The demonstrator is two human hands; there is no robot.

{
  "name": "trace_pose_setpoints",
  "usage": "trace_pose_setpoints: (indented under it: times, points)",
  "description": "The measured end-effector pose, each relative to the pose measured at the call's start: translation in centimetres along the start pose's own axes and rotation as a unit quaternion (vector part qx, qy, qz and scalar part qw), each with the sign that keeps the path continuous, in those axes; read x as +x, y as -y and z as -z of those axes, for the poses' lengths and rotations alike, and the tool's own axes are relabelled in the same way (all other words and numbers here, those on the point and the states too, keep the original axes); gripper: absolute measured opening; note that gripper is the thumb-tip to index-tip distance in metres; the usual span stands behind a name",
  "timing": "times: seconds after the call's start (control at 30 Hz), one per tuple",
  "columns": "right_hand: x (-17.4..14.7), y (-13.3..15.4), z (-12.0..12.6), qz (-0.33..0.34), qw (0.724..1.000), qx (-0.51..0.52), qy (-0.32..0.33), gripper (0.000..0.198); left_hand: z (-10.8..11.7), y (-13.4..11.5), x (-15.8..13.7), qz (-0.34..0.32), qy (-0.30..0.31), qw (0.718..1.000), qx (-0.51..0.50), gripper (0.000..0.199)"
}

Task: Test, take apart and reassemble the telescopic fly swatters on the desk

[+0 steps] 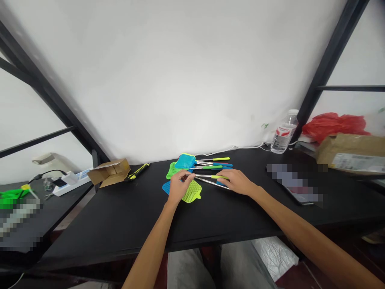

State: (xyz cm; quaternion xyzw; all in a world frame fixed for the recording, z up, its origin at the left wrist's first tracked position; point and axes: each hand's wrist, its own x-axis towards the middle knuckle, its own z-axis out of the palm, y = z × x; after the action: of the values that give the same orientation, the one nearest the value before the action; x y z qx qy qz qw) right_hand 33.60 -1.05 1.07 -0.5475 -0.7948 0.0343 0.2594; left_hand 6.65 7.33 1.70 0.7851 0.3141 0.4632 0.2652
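My left hand point(178, 186) is closed, thumb and fingers pinching the thin metal shaft of a fly swatter. My right hand point(240, 181) is wrapped around that swatter's yellow-green handle point(218, 177). Beneath my left hand lies a yellow-green mesh swatter head point(192, 192), with a blue swatter head point(165, 186) showing on its left. Another metal shaft with a blue grip runs under my right hand, partly hidden. Just behind, several swatters are piled, among them a blue head point(185, 161) over a green head point(172, 171), their handles pointing right.
On the black table point(126, 220), an opened cardboard box point(110, 173) and a black-and-yellow strip point(140, 171) lie left. To the right are a phone point(290, 184), a water bottle point(284, 132), a larger carton point(355, 152) and a red plastic bag point(335, 125). A white wall stands behind.
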Motion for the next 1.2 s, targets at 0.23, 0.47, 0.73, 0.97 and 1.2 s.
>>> trace_pose_setpoints:
  times: [0.23, 0.47, 0.73, 0.97, 1.2]
  points:
    - [0.2, -0.4, 0.5, -0.048, 0.994, 0.091, -0.029, 0.041, 1.5, 0.8, -0.2, 0.025, 0.152, 0.980, 0.128, 0.075]
    - [0.3, -0.9, 0.8, -0.106, 0.971, 0.195, -0.085, 0.036, 2.9, 1.5, -0.5, 0.040, 0.241, 0.945, 0.216, 0.103]
    - [-0.2, -1.4, 1.5, -0.108, 0.983, 0.142, -0.044, 0.033, 3.2, 1.2, -0.1, 0.071, 0.236, 0.944, 0.221, 0.095]
    - [-0.5, -2.2, 2.0, -0.098, 0.990, 0.096, -0.041, 0.042, 3.5, 1.4, -0.2, 0.077, 0.284, 0.927, 0.233, 0.093]
    - [-0.5, -2.5, 1.7, -0.095, 0.992, 0.078, -0.041, 0.041, 2.8, 2.1, -0.1, 0.056, 0.259, 0.929, 0.257, 0.088]
